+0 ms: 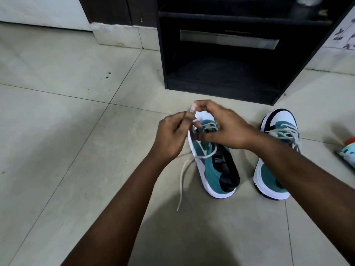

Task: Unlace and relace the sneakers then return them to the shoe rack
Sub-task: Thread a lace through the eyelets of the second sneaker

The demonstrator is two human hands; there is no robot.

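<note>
Both hands work over the toe end of the nearer sneaker. Left hand (172, 134) has fingers curled, thumb and forefinger pinching a stretch of the off-white flat shoelace (182, 175); forefinger nail is painted blue. Right hand (223, 125) reaches across from the right, fingers curled down over the eyelet area, fingertips meeting near the left thumb; it looks like it is pinching the same lace, though motion blur there makes the exact grip hard to tell.

Teal suede low-top sneaker with white rubber sole and black collar (213, 169) sits upright on the floor, toe pointing away toward the rack, heel toward the person. Lace is only partly threaded: a few crossings near the toe under the right hand, one strand looping over the tongue, one loose end trailing off the left side and lying on the tile, tip toward the person.

Second matching teal-and-white sneaker (276, 156) stands just right of the first, apart from it, same orientation, grey-white lace crossed on top; right forearm passes over its middle.

Dark brown wooden shoe rack with open shelves (221, 77) stands beyond both shoes, lowest shelf facing the person, a pale rectangular panel at the back of it.

Floor is pale beige glossy tile (67, 131) with dark grout lines. At the right edge a light blue patterned object with an orange bit (347, 154), cut off by the frame.
</note>
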